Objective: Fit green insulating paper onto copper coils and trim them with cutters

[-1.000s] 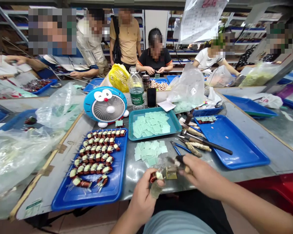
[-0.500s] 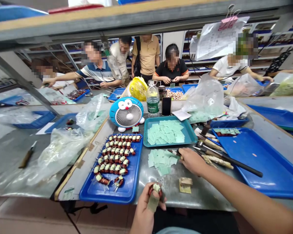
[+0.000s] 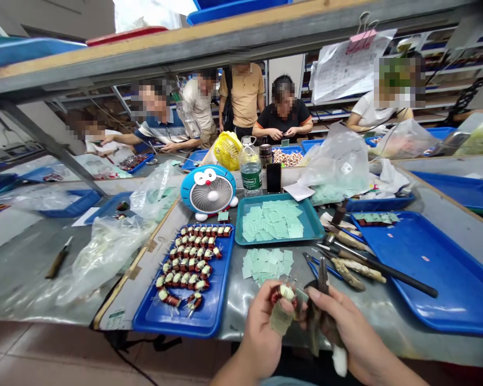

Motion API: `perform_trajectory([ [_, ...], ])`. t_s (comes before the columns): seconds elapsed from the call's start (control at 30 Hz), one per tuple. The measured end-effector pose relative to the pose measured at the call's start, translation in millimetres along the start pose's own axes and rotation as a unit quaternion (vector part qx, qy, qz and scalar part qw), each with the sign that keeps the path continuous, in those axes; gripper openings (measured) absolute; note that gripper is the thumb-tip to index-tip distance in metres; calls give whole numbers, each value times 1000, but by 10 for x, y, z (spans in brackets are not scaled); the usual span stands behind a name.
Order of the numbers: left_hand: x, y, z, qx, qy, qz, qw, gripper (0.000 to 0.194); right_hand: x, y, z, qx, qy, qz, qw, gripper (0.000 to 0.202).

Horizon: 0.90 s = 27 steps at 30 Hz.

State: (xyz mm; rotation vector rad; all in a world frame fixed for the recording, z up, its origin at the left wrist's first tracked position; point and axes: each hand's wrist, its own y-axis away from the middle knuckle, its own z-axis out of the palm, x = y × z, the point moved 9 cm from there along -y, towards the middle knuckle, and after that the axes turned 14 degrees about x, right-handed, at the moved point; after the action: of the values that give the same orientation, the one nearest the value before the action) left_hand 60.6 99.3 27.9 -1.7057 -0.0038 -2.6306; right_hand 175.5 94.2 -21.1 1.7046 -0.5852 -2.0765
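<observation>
My left hand is closed around a copper-wound ring coil with a cream-coloured top and thin wire leads. A tan wrap covers one finger of that hand. Close beside it, my right hand grips a pair of pliers, jaws pointing up and handles downward, one ending in white. A small greenish piece shows between the two hands; which hand bears it I cannot tell. Just beyond lies a loose pile of pale green cards, partly covered by my left hand.
Similar coils stand in rows in a blue tray on the left. More green cards fill a teal tray. Blue-handled cutters and a hammer lie right, beside another blue tray. A cartoon-faced fan stands behind; people work opposite.
My right hand has come back from beside the card pile toward me, now with pliers in its grip. My left hand has risen and moved right with the coil, bringing both hands together.
</observation>
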Motion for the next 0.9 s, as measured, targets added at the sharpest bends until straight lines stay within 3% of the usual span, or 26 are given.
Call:
perform_trajectory([
  [0.07, 7, 43, 104, -52, 17, -17, 998, 31, 65, 52, -14, -40, -53, 71, 995, 70],
  [0.17, 8, 82, 190, -102, 26, -27, 994, 30, 124, 90, -56, -86, -76, 114, 987, 69],
  [0.37, -5, 89, 225, -144, -43, -39, 988, 41, 127, 149, -91, -150, -24, 79, 985, 67],
  [0.47, 134, 89, 142, -126, -167, 23, 978, 46, 51, 127, -212, -110, -9, 38, 993, 70],
  [0.57, 321, 107, 70, -102, -278, 79, 952, 41, -39, 108, -427, -30, -14, -11, 999, 71],
  [0.67, 364, 132, 95, -115, -290, 46, 949, 31, -132, 157, -584, 40, 19, -70, 997, 75],
  [0.9, 360, 110, 137, -87, -306, 48, 947, 37, -225, 313, -498, 51, 70, -150, 985, 73],
])
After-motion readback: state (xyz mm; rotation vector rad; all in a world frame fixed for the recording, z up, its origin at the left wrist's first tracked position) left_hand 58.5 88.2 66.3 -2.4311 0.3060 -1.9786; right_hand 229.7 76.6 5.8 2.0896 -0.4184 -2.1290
